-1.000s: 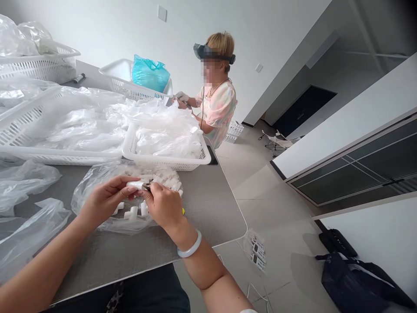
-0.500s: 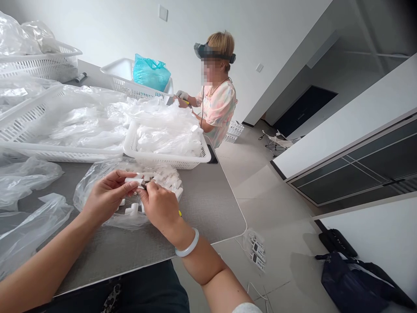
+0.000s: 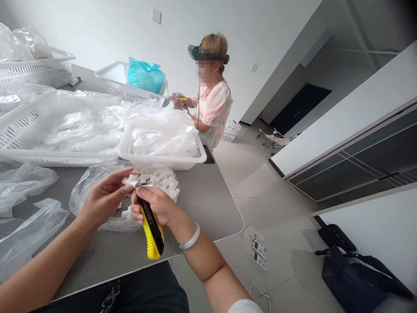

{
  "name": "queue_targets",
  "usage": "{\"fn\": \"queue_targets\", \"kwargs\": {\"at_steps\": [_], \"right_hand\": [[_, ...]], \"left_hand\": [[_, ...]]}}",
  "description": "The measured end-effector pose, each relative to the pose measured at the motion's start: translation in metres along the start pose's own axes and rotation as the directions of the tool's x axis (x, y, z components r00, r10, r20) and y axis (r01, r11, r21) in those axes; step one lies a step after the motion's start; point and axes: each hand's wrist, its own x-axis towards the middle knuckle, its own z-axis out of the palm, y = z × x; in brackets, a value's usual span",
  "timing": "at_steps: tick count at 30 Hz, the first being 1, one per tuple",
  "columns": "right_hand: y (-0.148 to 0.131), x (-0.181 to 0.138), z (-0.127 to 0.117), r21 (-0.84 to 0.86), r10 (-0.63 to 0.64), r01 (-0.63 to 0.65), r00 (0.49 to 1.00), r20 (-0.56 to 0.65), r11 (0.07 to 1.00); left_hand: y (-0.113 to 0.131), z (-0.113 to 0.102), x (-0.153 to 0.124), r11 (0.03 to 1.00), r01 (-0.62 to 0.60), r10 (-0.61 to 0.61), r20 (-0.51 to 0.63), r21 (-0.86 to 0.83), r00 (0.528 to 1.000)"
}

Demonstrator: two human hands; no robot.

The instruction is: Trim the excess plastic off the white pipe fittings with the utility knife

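Between the thumb and fingers of my left hand is a white plastic pipe tee. My right hand is closed round a yellow and black utility knife, its handle pointing down toward me. The blade end of the knife meets the tee near my right thumb; the exact contact is partly hidden by my fingers. Under both hands lies a clear plastic bag spread on the grey table, with a heap of white pipe fittings on it.
White baskets full of clear bags stand behind, the nearest basket just beyond the fittings. A dark phone-like object lies by it. Loose plastic bags cover the left. Across the table a co-worker holds a yellow tool near a blue bag.
My right hand has turned, so the yellow knife handle now shows fully below it. The tee in my left hand has rotated and shows its side branch. The view has shifted slightly.
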Motion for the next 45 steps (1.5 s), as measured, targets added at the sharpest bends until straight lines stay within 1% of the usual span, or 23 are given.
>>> {"fn": "queue_targets", "kwargs": {"at_steps": [2,4,5,6,7,8,9,10,11,12,13,14,15,17,19,25,30,34,38,41,45], "right_hand": [[-0.004,-0.001,0.001,0.069,0.036,-0.039,0.998,0.048,0.997],[-0.005,-0.003,0.000,0.043,0.038,-0.039,0.999,0.025,0.998],[-0.004,-0.004,-0.001,-0.025,0.014,-0.015,1.000,-0.015,1.000],[-0.003,-0.005,-0.003,-0.136,-0.034,0.024,0.997,-0.073,0.990],[-0.002,-0.007,-0.005,-0.291,-0.112,0.067,0.984,-0.141,0.954],[0.000,-0.008,-0.007,-0.474,-0.216,0.097,0.955,-0.203,0.875],[0.002,-0.010,-0.010,-0.654,-0.329,0.100,0.914,-0.238,0.750],[0.004,-0.011,-0.011,-0.798,-0.427,0.071,0.871,-0.243,0.598],[0.006,-0.011,-0.013,-0.892,-0.497,0.026,0.838,-0.227,0.451],[0.007,-0.012,-0.013,-0.944,-0.533,-0.018,0.821,-0.202,0.330],[0.008,-0.011,-0.013,-0.968,-0.541,-0.048,0.822,-0.179,0.246],[0.009,-0.010,-0.012,-0.978,-0.533,-0.062,0.831,-0.160,0.197],[0.010,-0.009,-0.011,-0.983,-0.522,-0.063,0.841,-0.145,0.171],[0.011,-0.007,-0.009,-0.987,-0.509,-0.053,0.852,-0.125,0.155],[0.011,-0.006,-0.007,-0.986,-0.511,-0.046,0.851,-0.122,0.160],[0.011,-0.009,-0.007,-0.978,-0.508,-0.032,0.851,-0.134,0.204],[0.011,-0.009,-0.008,-0.976,-0.516,-0.045,0.843,-0.151,0.213],[0.011,-0.008,-0.009,-0.978,-0.509,-0.033,0.850,-0.136,0.206],[0.009,-0.010,-0.009,-0.970,-0.493,-0.009,0.860,-0.131,0.242],[0.008,-0.011,-0.008,-0.965,-0.479,-0.003,0.868,-0.134,0.264],[0.008,-0.011,-0.008,-0.963,-0.475,0.018,0.872,-0.116,0.269]], "left_hand": [[-0.001,-0.003,0.001,0.999,0.040,-0.040,0.001,0.007,0.999],[-0.003,-0.006,0.003,0.997,0.078,-0.078,-0.010,0.007,0.997],[-0.003,-0.008,0.003,0.995,0.097,-0.097,-0.019,0.001,0.995],[-0.003,-0.009,0.004,0.993,0.116,-0.117,-0.024,-0.006,0.993],[-0.002,-0.010,0.004,0.990,0.138,-0.138,-0.025,-0.010,0.990],[-0.002,-0.011,0.005,0.987,0.158,-0.158,-0.020,-0.011,0.987],[-0.001,-0.011,0.005,0.985,0.174,-0.174,-0.011,-0.012,0.985],[-0.001,-0.011,0.005,0.983,0.185,-0.185,0.002,-0.016,0.983],[0.000,-0.011,0.005,0.981,0.192,-0.192,0.015,-0.023,0.981],[0.000,-0.011,0.005,0.980,0.197,-0.196,0.025,-0.032,0.980],[-0.001,-0.011,0.005,0.979,0.202,-0.201,0.035,-0.039,0.979],[-0.001,-0.011,0.004,0.977,0.211,-0.209,0.046,-0.039,0.977],[-0.002,-0.010,0.004,0.974,0.223,-0.221,0.059,-0.031,0.974],[-0.002,-0.009,0.004,0.971,0.239,-0.238,0.084,-0.006,0.968],[-0.001,-0.008,0.004,0.972,0.235,-0.235,0.118,0.016,0.965],[-0.001,-0.010,0.005,0.975,0.168,-0.193,0.177,0.148,0.965],[-0.002,-0.016,0.007,0.975,0.108,-0.152,0.226,0.194,0.962],[0.002,-0.017,0.007,0.971,0.091,-0.142,0.230,0.219,0.963],[0.006,-0.017,0.009,0.976,0.071,-0.127,0.277,0.205,0.952],[0.006,-0.017,0.009,0.978,0.104,-0.155,0.295,0.180,0.943],[0.003,-0.019,0.008,0.974,0.194,-0.218,0.264,0.113,0.939]]}}
